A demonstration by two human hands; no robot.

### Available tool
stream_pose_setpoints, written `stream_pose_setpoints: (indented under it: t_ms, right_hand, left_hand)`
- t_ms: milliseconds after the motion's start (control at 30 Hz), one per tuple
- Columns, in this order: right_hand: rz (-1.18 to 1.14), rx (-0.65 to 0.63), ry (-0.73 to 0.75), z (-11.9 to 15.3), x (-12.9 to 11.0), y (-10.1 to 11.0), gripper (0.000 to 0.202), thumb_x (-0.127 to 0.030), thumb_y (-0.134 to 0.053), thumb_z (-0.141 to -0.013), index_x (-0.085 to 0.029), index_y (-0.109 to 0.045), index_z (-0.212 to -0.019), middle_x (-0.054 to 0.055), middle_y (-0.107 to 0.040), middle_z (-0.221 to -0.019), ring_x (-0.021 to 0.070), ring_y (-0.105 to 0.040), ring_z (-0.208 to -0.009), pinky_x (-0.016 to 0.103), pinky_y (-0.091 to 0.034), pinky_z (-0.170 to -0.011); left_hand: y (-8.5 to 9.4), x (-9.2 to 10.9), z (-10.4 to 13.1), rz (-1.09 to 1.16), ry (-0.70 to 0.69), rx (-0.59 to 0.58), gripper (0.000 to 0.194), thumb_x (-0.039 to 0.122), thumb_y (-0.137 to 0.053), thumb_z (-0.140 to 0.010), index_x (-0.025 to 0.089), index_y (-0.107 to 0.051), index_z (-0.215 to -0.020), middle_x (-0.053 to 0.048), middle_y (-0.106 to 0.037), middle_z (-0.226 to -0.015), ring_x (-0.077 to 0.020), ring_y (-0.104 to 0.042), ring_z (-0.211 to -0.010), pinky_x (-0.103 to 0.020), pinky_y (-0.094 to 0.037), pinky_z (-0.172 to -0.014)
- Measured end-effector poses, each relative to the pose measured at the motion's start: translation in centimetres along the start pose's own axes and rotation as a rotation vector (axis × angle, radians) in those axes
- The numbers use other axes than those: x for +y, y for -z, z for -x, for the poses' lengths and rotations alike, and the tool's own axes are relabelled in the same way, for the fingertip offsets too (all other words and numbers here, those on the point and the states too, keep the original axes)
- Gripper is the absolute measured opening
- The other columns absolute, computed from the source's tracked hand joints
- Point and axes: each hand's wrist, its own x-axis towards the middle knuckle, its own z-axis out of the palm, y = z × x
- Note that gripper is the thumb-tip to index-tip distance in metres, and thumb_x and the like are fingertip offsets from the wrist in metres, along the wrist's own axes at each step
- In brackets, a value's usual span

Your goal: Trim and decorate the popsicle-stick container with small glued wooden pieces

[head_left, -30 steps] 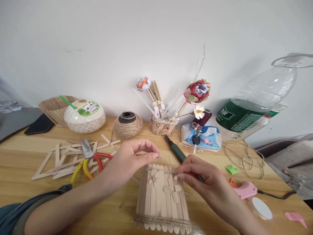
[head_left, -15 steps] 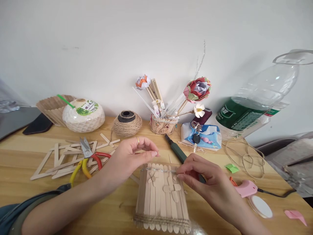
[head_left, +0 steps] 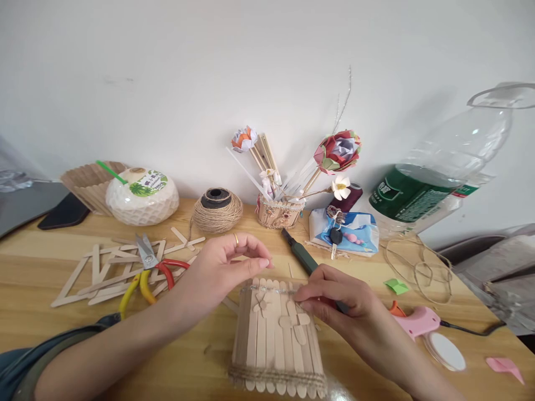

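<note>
A holder of upright craft sticks (head_left: 271, 345) stands at the table's front, with twine round its base, a silvery cord near its top and petal-shaped wood pieces on its face. My right hand (head_left: 334, 295) pinches at its upper right, by the cord; anything between the fingertips is too small to tell. Just above the holder's top left is my left hand (head_left: 238, 262), thumb and index fingertip close together, a ring on one finger. What it holds, if anything, cannot be made out.
Scissors (head_left: 148, 262) lie on loose sticks (head_left: 96, 264) at left. Behind stand a coconut (head_left: 142, 197), twine spool (head_left: 217, 210) and flower pot (head_left: 281, 213). A green tool (head_left: 303, 259), pink glue gun (head_left: 418, 322) and large bottle (head_left: 422, 184) are at right.
My right hand has moved slightly left along the top of the stick holder. My left hand has hardly moved.
</note>
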Motion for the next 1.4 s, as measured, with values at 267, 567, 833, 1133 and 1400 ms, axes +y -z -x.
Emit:
stream_pose_setpoints:
  t_ms: [267, 567, 833, 1133, 1400]
  right_hand:
    - [0.017, -0.014, -0.002, 0.0, 0.1, 0.1, 0.014, -0.029, -0.052, -0.089, -0.026, -0.064, -0.081, -0.002, -0.055, -0.083, 0.0114, -0.052, -0.074, 0.025, -0.040, -0.064]
    - [0.066, 0.096, 0.000, -0.2, 0.1, 0.8, 0.019, -0.033, -0.046, -0.090, -0.022, -0.052, -0.077, -0.001, -0.054, -0.073, 0.0129, -0.052, -0.067, 0.024, -0.043, -0.058]
    - [0.346, 0.240, -0.039, -1.2, 2.8, 0.2, 0.013, -0.023, -0.044, -0.088, -0.021, -0.055, -0.081, 0.002, -0.060, -0.079, 0.0155, -0.055, -0.069, 0.028, -0.041, -0.061]
    - [0.535, 0.221, 0.062, -1.3, 4.4, -1.1, 0.021, -0.016, -0.041, -0.089, -0.022, -0.061, -0.085, 0.005, -0.063, -0.087, 0.0193, -0.057, -0.078, 0.029, -0.040, -0.062]
    - [0.303, 0.219, 0.174, 0.2, 0.9, 1.1, 0.015, -0.026, -0.051, -0.090, -0.021, -0.060, -0.079, 0.002, -0.059, -0.076, 0.0131, -0.057, -0.068, 0.024, -0.046, -0.058]
  left_hand:
    - [0.0, 0.3, 0.1, 0.008, 0.014, 0.007, 0.006, 0.026, -0.063, -0.077, 0.022, -0.063, -0.073, 0.004, -0.064, -0.077, -0.0132, -0.057, -0.078, -0.023, -0.042, -0.072]
    - [0.1, 0.5, 0.1, -0.020, 0.002, 0.020, 0.007, 0.027, -0.063, -0.076, 0.021, -0.063, -0.072, 0.001, -0.066, -0.080, -0.0177, -0.059, -0.082, -0.028, -0.044, -0.075]
    - [0.4, 0.1, 0.1, -0.004, -0.021, 0.028, 0.006, 0.026, -0.063, -0.078, 0.022, -0.065, -0.075, 0.002, -0.068, -0.080, -0.0161, -0.061, -0.082, -0.026, -0.044, -0.075]
    - [0.7, 0.2, -0.4, 0.006, -0.025, 0.004, 0.006, 0.025, -0.061, -0.079, 0.019, -0.063, -0.077, 0.000, -0.068, -0.080, -0.0164, -0.061, -0.083, -0.028, -0.044, -0.079]
    - [0.4, -0.3, -0.3, -0.176, 0.012, -0.162, 0.009, 0.027, -0.059, -0.080, 0.020, -0.062, -0.085, -0.001, -0.066, -0.087, -0.0180, -0.061, -0.080, -0.030, -0.046, -0.072]
